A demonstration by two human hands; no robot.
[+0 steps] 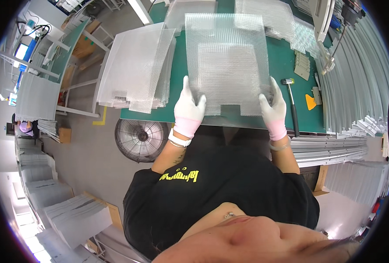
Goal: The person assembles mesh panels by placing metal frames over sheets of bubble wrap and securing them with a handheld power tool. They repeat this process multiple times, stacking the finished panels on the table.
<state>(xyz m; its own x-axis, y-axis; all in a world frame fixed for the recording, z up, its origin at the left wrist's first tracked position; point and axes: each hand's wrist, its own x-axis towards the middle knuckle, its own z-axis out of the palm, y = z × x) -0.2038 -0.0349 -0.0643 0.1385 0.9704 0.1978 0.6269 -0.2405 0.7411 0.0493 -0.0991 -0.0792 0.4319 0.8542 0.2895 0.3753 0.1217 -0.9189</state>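
Note:
A square sheet of silvery metal mesh (227, 61) lies flat on the green table mat (282, 65), with a small notch in its near edge. My left hand (188, 108), in a white glove with a pink cuff, grips the sheet's near left corner. My right hand (273, 108), gloved the same way, grips the near right corner. Both thumbs lie on top of the mesh.
A stack of mesh sheets (135, 65) overhangs the table's left end; more sheets (264, 15) lie at the back. A hammer (291, 103) and an orange scraper (310, 101) rest to the right, beside bundles of metal strips (361, 79). A floor fan (141, 139) stands below the table edge.

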